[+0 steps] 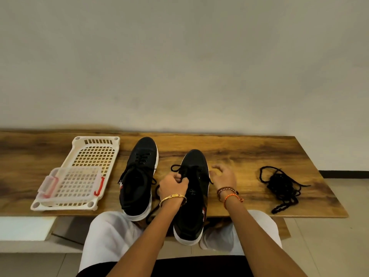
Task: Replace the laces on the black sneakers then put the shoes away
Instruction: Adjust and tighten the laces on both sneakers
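Two black sneakers with white soles stand side by side on the wooden table (pixel 249 156), toes toward the wall. The left sneaker (pixel 138 176) is laced. The right sneaker (pixel 192 200) overhangs the front edge; its black lace (pixel 176 167) loops out to the left near the upper eyelets. My left hand (pixel 173 184) is closed on that lace over the shoe's tongue. My right hand (pixel 224 175) hovers just right of the shoe with fingers spread and empty. A pile of loose black laces (pixel 283 186) lies on the table to the right.
A cream plastic perforated rack (pixel 93 156) with a smaller clear basket with red clips (pixel 73 182) on it sits at the table's left. A plain wall rises behind the table. My knees in white fabric are below the front edge. Tiled floor shows on the right.
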